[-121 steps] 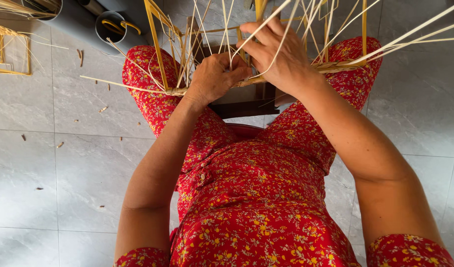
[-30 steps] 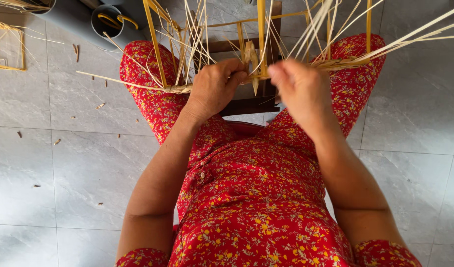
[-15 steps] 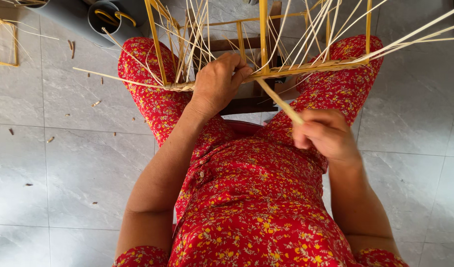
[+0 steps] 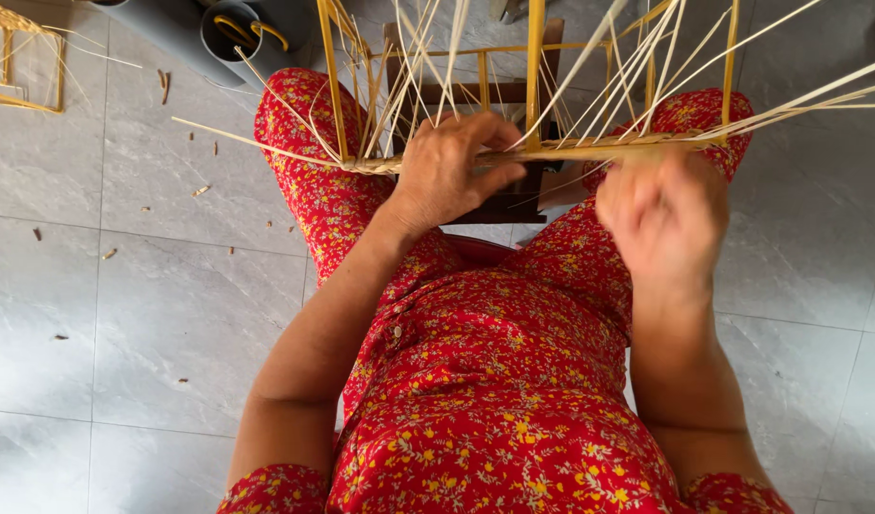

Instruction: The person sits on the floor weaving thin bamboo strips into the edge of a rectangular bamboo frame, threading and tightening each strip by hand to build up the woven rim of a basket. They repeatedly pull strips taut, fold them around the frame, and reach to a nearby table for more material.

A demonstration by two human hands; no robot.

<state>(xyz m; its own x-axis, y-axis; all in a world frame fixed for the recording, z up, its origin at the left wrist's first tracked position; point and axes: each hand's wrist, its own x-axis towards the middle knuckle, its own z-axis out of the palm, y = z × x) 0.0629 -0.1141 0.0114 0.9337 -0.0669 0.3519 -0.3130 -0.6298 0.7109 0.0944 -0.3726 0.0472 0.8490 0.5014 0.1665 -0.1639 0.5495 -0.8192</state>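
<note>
Clearly our left hand [image 4: 452,171] pinches the light, springy basket frame [image 4: 514,152] at its woven rim; our right hand [image 4: 661,214] blurs, grip unclear.

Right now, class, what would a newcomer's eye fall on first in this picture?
First, the bamboo frame with pale strips fanning out at top centre, over the knees of a person in red flowered clothes. The left hand grips its woven edge; the right hand, blurred, is beside it. Grey floor tiles lie around.
</note>
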